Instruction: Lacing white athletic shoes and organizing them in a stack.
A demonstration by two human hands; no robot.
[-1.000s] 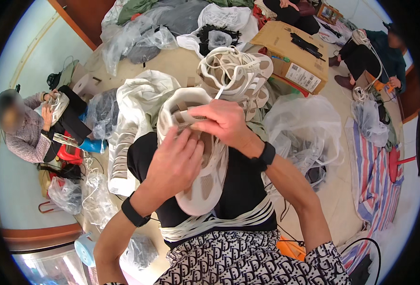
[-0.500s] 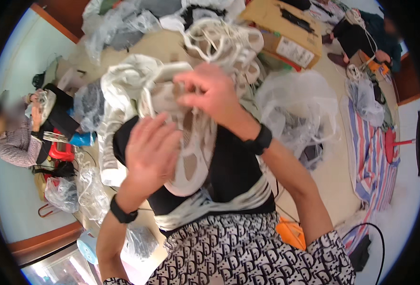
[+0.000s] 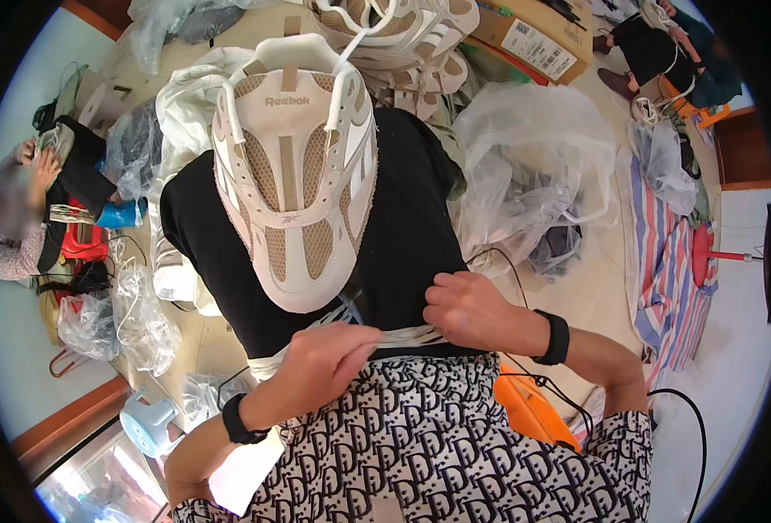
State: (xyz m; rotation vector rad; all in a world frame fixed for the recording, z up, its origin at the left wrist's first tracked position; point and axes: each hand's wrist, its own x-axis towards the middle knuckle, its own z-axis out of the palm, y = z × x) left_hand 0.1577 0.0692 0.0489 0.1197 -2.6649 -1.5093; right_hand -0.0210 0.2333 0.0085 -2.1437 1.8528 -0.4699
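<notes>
Left hand (image 3: 329,359) fingers curled, pinching white laces (image 3: 403,336); right hand (image 3: 471,309) fisted, gripping same bundle at lap edge. Cream-tan shoe (image 3: 296,170) lies on black cloth (image 3: 403,235), toe toward person, long axis near vertical. Brown cardboard box (image 3: 533,35) with white label, upper right. Earlier both hands were on shoe; now off it.

Bare forearms, a black band on each wrist (image 3: 559,337), and black-and-white patterned clothing (image 3: 420,444) (a repeating letter-like print).
</notes>
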